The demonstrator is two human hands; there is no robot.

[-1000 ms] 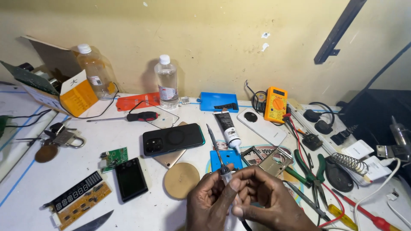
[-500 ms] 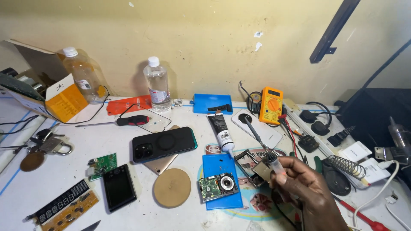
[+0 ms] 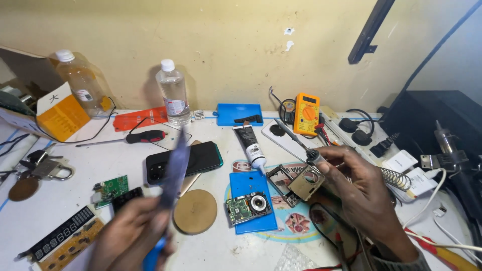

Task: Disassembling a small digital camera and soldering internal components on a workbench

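My right hand (image 3: 361, 193) grips a soldering iron (image 3: 306, 149) whose thin tip points up and left, above a small metal phone frame (image 3: 300, 181). My left hand (image 3: 128, 241) is blurred at the lower left. It holds a blue-handled blade (image 3: 173, 170) that points upward in front of a black phone (image 3: 201, 156). Between my hands lies a blue pad (image 3: 251, 184) with a small circuit board and camera module (image 3: 249, 206) on it. A round wooden disc (image 3: 195, 211) lies just right of my left hand.
A black glue tube (image 3: 250, 143), a yellow multimeter (image 3: 306, 113) and a blue tray (image 3: 240, 114) lie behind. Two plastic bottles (image 3: 173, 93) stand by the wall. A screwdriver (image 3: 145, 136), green board (image 3: 110, 188), padlock (image 3: 47, 168) and display board (image 3: 60, 238) lie left; a power strip (image 3: 361, 130) and cables lie right.
My hands were together at the bottom centre, then parted. The right one carried the soldering iron to the right. My left hand has now come up at the lower left with the blade.
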